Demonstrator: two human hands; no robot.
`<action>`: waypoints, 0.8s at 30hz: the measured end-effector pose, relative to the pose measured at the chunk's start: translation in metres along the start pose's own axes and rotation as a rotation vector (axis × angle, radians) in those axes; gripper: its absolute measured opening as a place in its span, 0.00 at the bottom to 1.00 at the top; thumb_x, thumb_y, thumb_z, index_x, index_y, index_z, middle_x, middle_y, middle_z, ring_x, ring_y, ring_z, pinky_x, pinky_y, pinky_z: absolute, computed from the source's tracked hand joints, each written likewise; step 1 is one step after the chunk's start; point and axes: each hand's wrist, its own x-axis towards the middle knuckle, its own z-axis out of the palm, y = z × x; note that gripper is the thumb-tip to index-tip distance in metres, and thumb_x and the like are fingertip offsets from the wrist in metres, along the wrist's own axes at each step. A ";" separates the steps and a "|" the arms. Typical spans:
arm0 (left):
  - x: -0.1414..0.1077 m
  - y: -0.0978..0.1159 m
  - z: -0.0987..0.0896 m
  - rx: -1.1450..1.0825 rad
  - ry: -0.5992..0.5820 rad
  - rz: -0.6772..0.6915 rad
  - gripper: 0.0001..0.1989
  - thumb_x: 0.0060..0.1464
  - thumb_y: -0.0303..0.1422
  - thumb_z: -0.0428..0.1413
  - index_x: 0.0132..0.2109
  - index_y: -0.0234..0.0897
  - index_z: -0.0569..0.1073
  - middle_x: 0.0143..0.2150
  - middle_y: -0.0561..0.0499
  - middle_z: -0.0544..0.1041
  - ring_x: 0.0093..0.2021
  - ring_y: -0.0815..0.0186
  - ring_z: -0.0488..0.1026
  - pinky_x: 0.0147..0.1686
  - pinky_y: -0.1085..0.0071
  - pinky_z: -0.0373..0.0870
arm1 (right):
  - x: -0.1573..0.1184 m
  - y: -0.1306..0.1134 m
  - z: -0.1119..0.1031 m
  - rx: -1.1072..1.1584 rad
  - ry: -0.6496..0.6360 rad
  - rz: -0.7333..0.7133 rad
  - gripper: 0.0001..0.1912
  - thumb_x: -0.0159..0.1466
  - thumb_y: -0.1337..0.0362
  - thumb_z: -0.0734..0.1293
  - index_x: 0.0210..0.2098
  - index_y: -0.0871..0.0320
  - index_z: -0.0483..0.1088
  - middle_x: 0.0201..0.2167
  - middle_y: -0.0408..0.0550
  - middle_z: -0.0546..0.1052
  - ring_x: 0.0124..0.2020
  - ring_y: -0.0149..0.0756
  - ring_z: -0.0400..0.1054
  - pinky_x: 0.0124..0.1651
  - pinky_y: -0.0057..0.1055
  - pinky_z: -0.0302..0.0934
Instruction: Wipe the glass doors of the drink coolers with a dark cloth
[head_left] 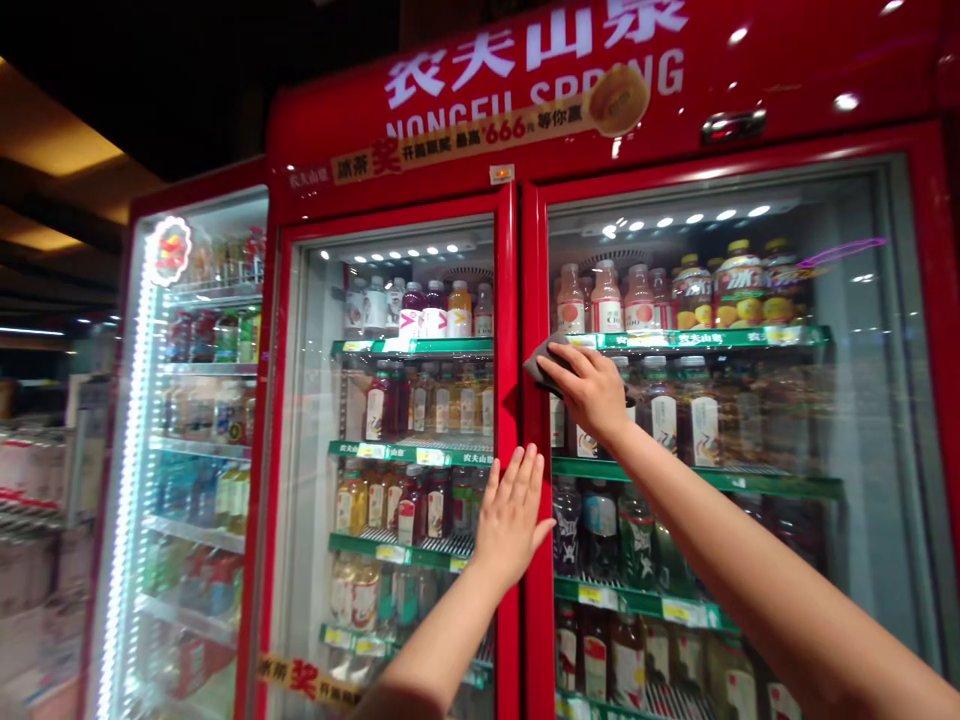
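Observation:
A grey cloth [546, 362] is bunched under the fingers of my right hand [592, 390], pressed on the left edge of the right door of a red drinks cooler [337, 125]. My left hand [510, 515] lies flat with its fingers spread slightly, against the red frame where the two doors meet, lower and to the left of my right hand. It holds nothing. Behind the right glass door [862, 400], bottles stand on shelves with green edges. The left glass door [315, 400] also shows rows of bottles.
Another lit cooler [199, 370] with drinks stands at the left. Farther left are blurred shelves [34, 500] with goods. A gold sticker strip [450, 140] runs across the red cooler's top, and a small orange-lit display [502, 175] sits above the doors.

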 end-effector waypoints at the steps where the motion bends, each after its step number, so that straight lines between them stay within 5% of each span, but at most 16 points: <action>1: 0.002 -0.001 -0.001 0.000 0.004 -0.001 0.54 0.59 0.50 0.60 0.76 0.30 0.38 0.77 0.39 0.49 0.77 0.54 0.43 0.73 0.50 0.49 | 0.010 -0.002 0.001 -0.008 -0.019 -0.010 0.24 0.71 0.67 0.62 0.64 0.46 0.69 0.67 0.45 0.69 0.63 0.47 0.61 0.58 0.43 0.58; 4: 0.006 -0.004 -0.003 -0.004 0.016 -0.023 0.53 0.60 0.49 0.58 0.76 0.31 0.35 0.77 0.39 0.49 0.77 0.54 0.43 0.73 0.49 0.49 | 0.011 -0.012 0.006 -0.009 -0.100 -0.103 0.25 0.70 0.62 0.64 0.66 0.47 0.66 0.70 0.44 0.64 0.70 0.50 0.54 0.60 0.46 0.56; 10: 0.006 -0.007 -0.008 -0.023 0.054 -0.041 0.51 0.63 0.44 0.57 0.76 0.31 0.31 0.76 0.37 0.50 0.77 0.54 0.44 0.74 0.50 0.48 | -0.052 -0.027 0.016 0.061 -0.091 -0.319 0.21 0.71 0.62 0.64 0.62 0.44 0.71 0.66 0.39 0.71 0.70 0.43 0.56 0.63 0.42 0.53; 12: 0.008 -0.009 -0.009 -0.023 0.064 -0.020 0.52 0.63 0.44 0.57 0.76 0.31 0.31 0.76 0.38 0.49 0.77 0.54 0.44 0.74 0.51 0.48 | -0.040 -0.020 0.017 0.054 -0.088 -0.279 0.21 0.71 0.63 0.64 0.62 0.41 0.70 0.65 0.38 0.71 0.69 0.42 0.57 0.62 0.42 0.54; 15: 0.016 -0.011 -0.009 -0.024 0.075 -0.018 0.51 0.63 0.43 0.57 0.76 0.32 0.32 0.77 0.38 0.48 0.77 0.54 0.44 0.74 0.52 0.48 | 0.012 0.002 0.018 0.000 -0.060 -0.073 0.22 0.72 0.64 0.62 0.63 0.39 0.69 0.67 0.38 0.69 0.68 0.43 0.58 0.59 0.43 0.58; 19: 0.032 -0.010 -0.008 -0.034 0.089 -0.030 0.48 0.64 0.42 0.55 0.76 0.31 0.32 0.77 0.39 0.48 0.77 0.54 0.44 0.73 0.51 0.50 | 0.056 0.018 0.019 -0.061 0.006 0.178 0.24 0.74 0.65 0.58 0.67 0.46 0.66 0.68 0.43 0.67 0.68 0.48 0.59 0.59 0.46 0.60; 24: 0.040 -0.004 -0.002 -0.063 0.124 -0.071 0.45 0.67 0.40 0.51 0.76 0.31 0.31 0.77 0.39 0.49 0.77 0.55 0.43 0.74 0.51 0.49 | -0.019 0.001 0.012 -0.084 -0.061 0.000 0.29 0.72 0.62 0.61 0.71 0.52 0.58 0.71 0.48 0.62 0.73 0.50 0.50 0.69 0.53 0.50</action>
